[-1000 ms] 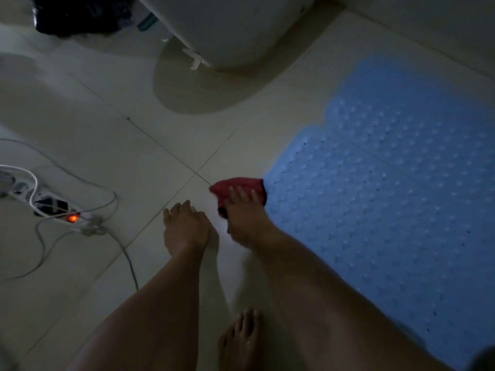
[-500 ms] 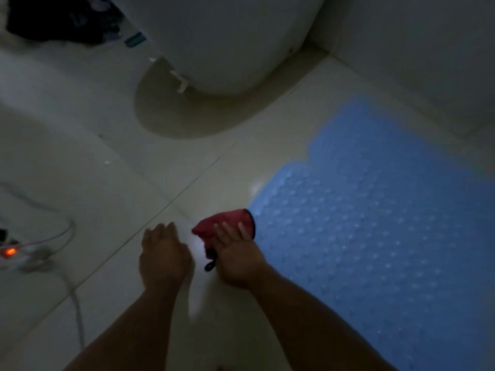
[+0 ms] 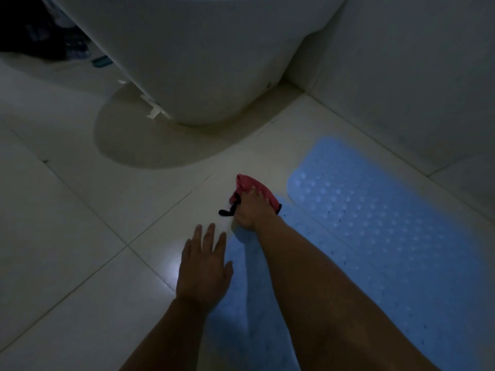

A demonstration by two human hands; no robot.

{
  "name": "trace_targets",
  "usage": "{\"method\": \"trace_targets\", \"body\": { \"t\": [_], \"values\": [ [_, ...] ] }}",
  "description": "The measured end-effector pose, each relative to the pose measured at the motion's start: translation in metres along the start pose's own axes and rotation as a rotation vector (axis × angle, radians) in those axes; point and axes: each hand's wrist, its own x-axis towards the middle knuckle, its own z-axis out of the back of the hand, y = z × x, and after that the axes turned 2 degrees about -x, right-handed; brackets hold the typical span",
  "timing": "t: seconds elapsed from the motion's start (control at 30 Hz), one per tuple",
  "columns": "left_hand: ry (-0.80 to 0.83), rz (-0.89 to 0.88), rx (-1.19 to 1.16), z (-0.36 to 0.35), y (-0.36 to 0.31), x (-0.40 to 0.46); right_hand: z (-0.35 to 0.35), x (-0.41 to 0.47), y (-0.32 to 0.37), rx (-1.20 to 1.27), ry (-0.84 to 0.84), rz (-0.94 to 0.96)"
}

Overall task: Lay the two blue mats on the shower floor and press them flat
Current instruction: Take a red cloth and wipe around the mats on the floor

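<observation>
In a dim bathroom, we kneel over the blue mats (image 3: 375, 236), which already lie on the tiled floor (image 3: 80, 236) just out from the toilet base (image 3: 201, 76). The laying looks done or nearly so; we judge the pressing-flat step to be in hand, though where one mat ends and the other begins is hard to tell in this light.

Our right hand (image 3: 253, 210), arm stretched forward across the mats, has its grip curled round a red cloth (image 3: 251, 184) with a dark cord, at the mat edge nearest the toilet. Our left hand (image 3: 205, 266) hovers or rests low with fingers straight and spread, holding nothing, over the mats' border on the side away from the wall (image 3: 401, 76); whether the palm touches down we cannot tell.

Next, we reckon, the cloth must be set aside or used as a pad, and flat palms worked firmly along the edges.
</observation>
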Motion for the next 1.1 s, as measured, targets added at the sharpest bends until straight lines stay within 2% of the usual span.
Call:
{"method": "trace_targets", "body": {
  "t": [0.13, 0.33, 0.4, 0.47, 0.53, 0.6, 0.7, 0.77, 0.9, 1.0, 1.1],
  "values": [
    [0.012, -0.051, 0.077, -0.025, -0.001, 0.017, 0.013, 0.029, -0.029, 0.011, -0.058, -0.032],
    [0.037, -0.074, 0.067, -0.036, 0.004, 0.019, 0.021, 0.065, -0.056, 0.033, -0.155, -0.070],
    [0.098, -0.036, 0.060, -0.022, -0.001, 0.026, 0.022, 0.068, -0.058, 0.058, -0.157, -0.071],
    [0.266, -0.032, 0.051, -0.001, -0.009, 0.036, 0.024, 0.056, -0.058, 0.119, -0.148, -0.025],
    [0.418, -0.010, 0.085, 0.037, -0.015, 0.042, 0.028, 0.025, -0.053, 0.341, -0.192, 0.035],
    [0.399, 0.008, 0.059, 0.075, -0.024, 0.040, 0.041, -0.016, -0.049, 0.511, -0.307, -0.005],
    [0.335, 0.086, -0.124, 0.138, -0.043, 0.018, 0.080, -0.087, -0.050, 0.752, -0.422, -0.139],
    [0.288, 0.166, -0.250, 0.179, -0.057, -0.006, 0.106, -0.144, -0.048, 0.910, -0.406, -0.186],
    [0.364, 0.231, -0.418, 0.277, -0.093, -0.048, 0.171, -0.255, -0.039, 1.105, -0.332, -0.295],
    [0.416, 0.145, -0.451, 0.401, -0.147, -0.070, 0.271, -0.354, -0.030, 1.203, -0.290, -0.360],
    [0.405, 0.028, -0.462, 0.520, -0.209, -0.092, 0.375, -0.452, -0.016, 1.162, -0.282, -0.333]
  ]
}}
